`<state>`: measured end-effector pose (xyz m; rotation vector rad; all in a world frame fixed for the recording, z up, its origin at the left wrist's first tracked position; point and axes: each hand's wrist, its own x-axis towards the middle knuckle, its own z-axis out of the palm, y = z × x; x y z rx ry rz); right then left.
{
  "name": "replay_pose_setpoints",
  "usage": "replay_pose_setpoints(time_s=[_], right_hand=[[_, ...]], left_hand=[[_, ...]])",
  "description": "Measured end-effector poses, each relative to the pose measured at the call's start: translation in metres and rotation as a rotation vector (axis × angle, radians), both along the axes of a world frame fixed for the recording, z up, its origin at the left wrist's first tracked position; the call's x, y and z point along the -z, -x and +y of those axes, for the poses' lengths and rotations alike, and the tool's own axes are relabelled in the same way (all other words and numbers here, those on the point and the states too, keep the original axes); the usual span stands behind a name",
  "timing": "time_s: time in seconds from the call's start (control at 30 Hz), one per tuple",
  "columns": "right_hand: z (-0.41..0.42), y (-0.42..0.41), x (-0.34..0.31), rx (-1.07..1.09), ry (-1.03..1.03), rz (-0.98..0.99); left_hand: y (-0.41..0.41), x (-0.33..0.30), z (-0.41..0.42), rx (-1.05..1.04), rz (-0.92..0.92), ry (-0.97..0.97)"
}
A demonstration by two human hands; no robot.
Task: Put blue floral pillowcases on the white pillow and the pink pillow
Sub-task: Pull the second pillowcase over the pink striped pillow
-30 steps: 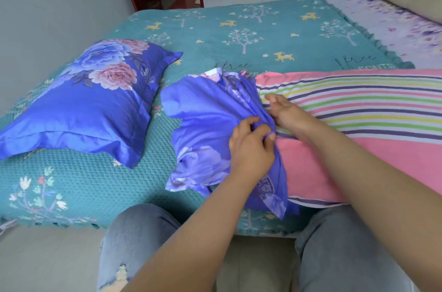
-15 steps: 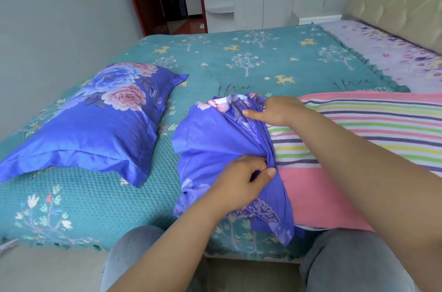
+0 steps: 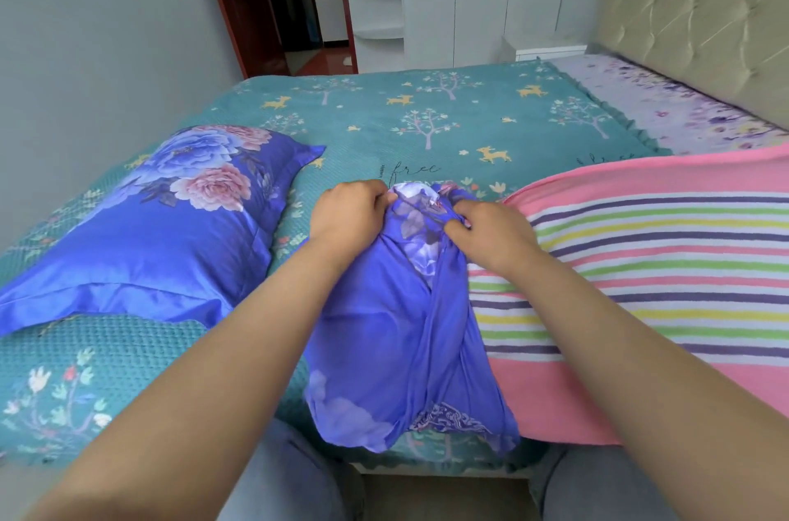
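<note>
While a blue floral pillow (image 3: 141,238), already cased, lies at the left on the teal bedspread (image 3: 427,123), the work sits at the middle of the near edge of the bed. Just right of that pillow, the left hand (image 3: 348,217) curls its fingers round the far, bunched end of a loose blue floral pillowcase (image 3: 397,341). That pillowcase is gathered into folds between both hands, and its near end hangs over the edge of the bed towards the person's knees in grey jeans (image 3: 294,478). The right hand (image 3: 491,234), close beside the left, pinches the same bunched cloth at the end of the pink pillow (image 3: 640,277). This pink pillow, banded with purple, green, yellow and white stripes, lies to the right with its left end touching the pillowcase; whether that end is inside the cloth I cannot tell. Further right and back, a pale purple floral sheet (image 3: 666,106) runs up to a padded beige headboard (image 3: 700,8).
</note>
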<state>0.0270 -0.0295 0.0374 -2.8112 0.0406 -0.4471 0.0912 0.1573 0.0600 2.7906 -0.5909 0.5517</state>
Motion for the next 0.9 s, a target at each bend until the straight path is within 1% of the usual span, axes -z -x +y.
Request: replay_pose_setpoints(time_s=[0.03,0.1,0.23,0.3,0.33,0.4,0.47,0.53,0.57,0.6,0.63,0.67,0.7,0.73,0.8,0.83,0.9], right_hand=[[0.005,0.003,0.001,-0.014,-0.056,0.002],[0.018,0.010,0.002,-0.060,-0.157,0.013],[0.032,0.020,0.008,-0.149,-0.299,0.048],[0.029,0.024,0.008,-0.181,-0.397,0.065],[0.026,0.025,0.008,-0.180,-0.455,0.066],[0.023,0.027,0.004,-0.134,-0.498,0.063],[0.022,0.025,0.004,-0.079,-0.479,0.064],[0.028,0.016,0.003,-0.062,-0.425,0.046],[0.031,0.012,0.002,-0.058,-0.404,0.007],[0.031,0.007,0.000,-0.060,-0.385,-0.048],[0.032,0.004,-0.002,-0.061,-0.360,-0.088],[0.032,0.004,-0.005,-0.051,-0.337,-0.089],[0.031,0.004,-0.006,-0.035,-0.324,-0.061],[0.030,0.006,-0.005,-0.011,-0.298,-0.026],[0.028,0.013,-0.003,0.020,-0.200,-0.001],[0.027,0.015,-0.002,0.024,-0.140,-0.007],[0.030,0.017,-0.006,0.000,-0.017,-0.014]], left_hand=[[-0.002,-0.002,-0.003,-0.012,-0.015,-0.001],[-0.008,-0.009,-0.009,0.005,0.012,0.008],[-0.022,-0.028,-0.020,0.074,0.180,-0.034],[-0.027,-0.034,-0.021,0.099,0.251,-0.018],[-0.028,-0.037,-0.020,0.123,0.296,-0.013],[-0.023,-0.044,-0.019,0.159,0.413,-0.040],[-0.015,-0.050,-0.018,0.159,0.519,-0.074],[-0.005,-0.053,-0.013,0.153,0.624,-0.032],[-0.004,-0.053,-0.008,0.151,0.695,0.047],[-0.007,-0.052,-0.002,0.156,0.793,0.169],[-0.011,-0.051,0.007,0.157,0.911,0.353],[-0.015,-0.050,0.018,0.149,1.011,0.511],[-0.018,-0.048,0.032,0.166,1.085,0.601],[-0.022,-0.047,0.045,0.192,1.117,0.574],[-0.025,-0.043,0.070,0.250,1.087,0.344],[-0.024,-0.041,0.081,0.308,1.111,0.269],[-0.021,-0.036,0.097,0.402,1.173,0.316]])
